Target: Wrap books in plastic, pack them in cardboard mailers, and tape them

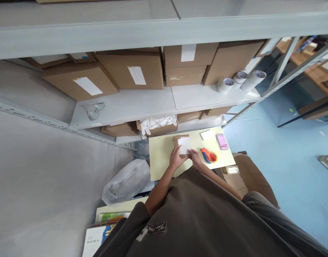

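A grey shelving unit [142, 101] stands along the far edge of the pale yellow tabletop [161, 157]. Over the tabletop's middle, the step in hand looks like setting white paper against brown cardboard; the next move probably calls for keeping their edges lined up. The left hand [177, 157] is part open, fingers at the paper's left side and thumb reaching along its near edge; the right hand [195, 157] is loosely curled, its thumb at the near right corner. How firmly either grips, I cannot tell. The brown cardboard [176, 140] shows past the paper, towards the tabletop's far edge. The white paper [184, 146] lies over it, between the hands. An orange-and-blue tape dispenser [209, 156] sits just right of the right hand, a blurred pink item [222, 141] near the right edge, a white slip [207, 135] by the far edge.
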Motion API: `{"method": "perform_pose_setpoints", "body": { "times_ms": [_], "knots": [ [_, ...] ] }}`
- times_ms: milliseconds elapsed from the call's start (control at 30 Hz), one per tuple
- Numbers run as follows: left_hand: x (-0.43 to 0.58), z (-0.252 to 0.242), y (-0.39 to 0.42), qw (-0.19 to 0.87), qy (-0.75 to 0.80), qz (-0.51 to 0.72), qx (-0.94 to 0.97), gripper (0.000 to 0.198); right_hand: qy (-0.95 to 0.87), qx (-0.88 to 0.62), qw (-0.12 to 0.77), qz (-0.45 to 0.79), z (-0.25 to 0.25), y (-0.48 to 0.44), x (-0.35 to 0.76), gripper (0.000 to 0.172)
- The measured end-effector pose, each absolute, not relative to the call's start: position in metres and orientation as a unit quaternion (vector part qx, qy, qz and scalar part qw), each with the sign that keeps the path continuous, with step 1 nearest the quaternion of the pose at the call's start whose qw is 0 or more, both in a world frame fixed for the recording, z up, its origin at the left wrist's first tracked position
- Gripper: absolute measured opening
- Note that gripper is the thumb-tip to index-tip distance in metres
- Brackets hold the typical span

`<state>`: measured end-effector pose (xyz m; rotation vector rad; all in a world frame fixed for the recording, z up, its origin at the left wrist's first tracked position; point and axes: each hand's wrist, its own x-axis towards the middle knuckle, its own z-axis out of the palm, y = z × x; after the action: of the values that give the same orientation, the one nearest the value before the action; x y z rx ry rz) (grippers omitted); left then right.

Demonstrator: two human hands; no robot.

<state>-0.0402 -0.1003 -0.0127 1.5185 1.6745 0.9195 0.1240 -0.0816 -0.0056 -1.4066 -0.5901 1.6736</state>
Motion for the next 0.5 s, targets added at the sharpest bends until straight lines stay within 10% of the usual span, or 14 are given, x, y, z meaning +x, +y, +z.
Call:
{"method": "perform_pose_setpoints", "body": {
  "times_ms": [167,500],
  "knots": [
    [-0.026,-0.032,-0.092,0.493,0.677,0.337,0.429,0.044,-0.243,-0.566,0.401,0.678,-0.023,-0.082,0.14,0.05],
    [0.002,-0.046,-0.088,0.4,0.798,0.259,0.369,0.036,-0.468,-0.706,0.249,0.469,-0.048,-0.06,0.176,0.056]
  ]
}}
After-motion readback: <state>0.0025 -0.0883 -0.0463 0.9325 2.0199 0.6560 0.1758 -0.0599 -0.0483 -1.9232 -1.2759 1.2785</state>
